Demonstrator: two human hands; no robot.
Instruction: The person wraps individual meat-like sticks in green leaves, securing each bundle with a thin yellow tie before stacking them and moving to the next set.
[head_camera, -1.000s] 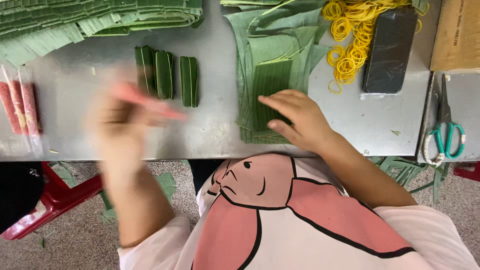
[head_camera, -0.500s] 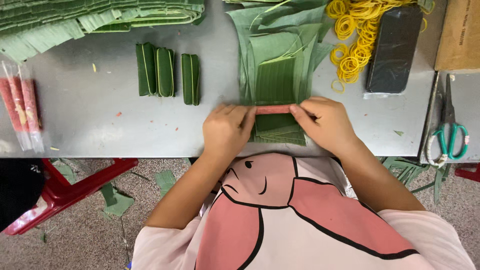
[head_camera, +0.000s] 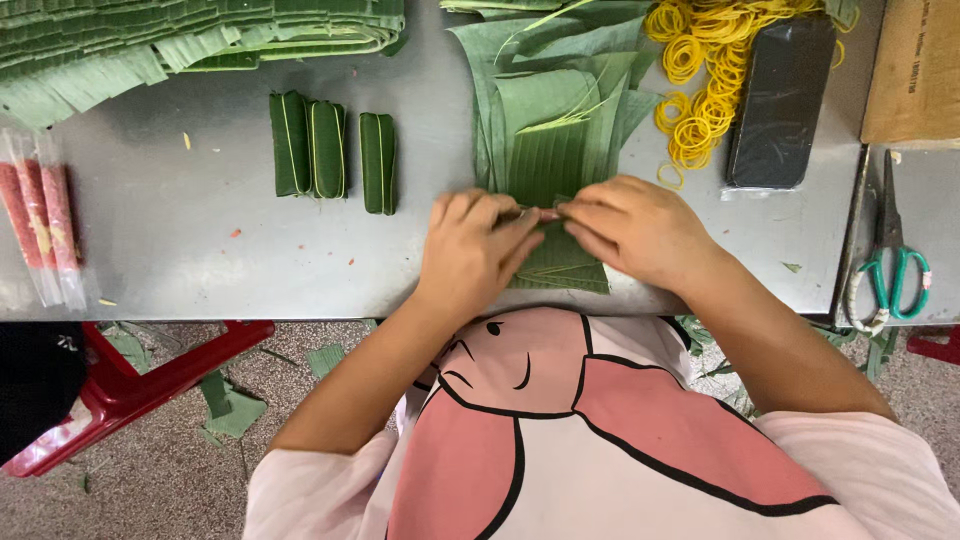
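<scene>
Banana leaf strip (head_camera: 556, 262) lies at the near edge of the steel table (head_camera: 190, 250), at six o'clock on the tabletop, and both hands are folding it around a thin pink stick whose tip just shows between the fingers.

At nine o'clock, a few clear-wrapped pink sticks (head_camera: 45, 225) lie waiting, not yet covered in leaf. Up at eleven o'clock sits a big stack of cut leaf strips (head_camera: 180, 40), so plenty of stock is left. Just right of that, near the middle of the table, three finished green rolls (head_camera: 330, 150) lie side by side, the third a little apart from the other two; none seems to carry a band, though I can't be sure from here.

The left hand (head_camera: 475, 250) is curled, fingers pressing the leaf edge down over the stick. The right hand (head_camera: 635, 230) is likewise closed on the fold, pinching from the other side, fingertips nearly meeting the left's. I judge this to be the fourth roll, only just begun: the leaf is mostly flat beneath the hands.

Behind them at twelve o'clock is a loose pile of wider leaves (head_camera: 560, 90). At one o'clock, yellow rubber bands (head_camera: 710, 70) spill beside a black case (head_camera: 780, 100). At three o'clock, green-handled scissors (head_camera: 890, 250) rest untouched.
</scene>
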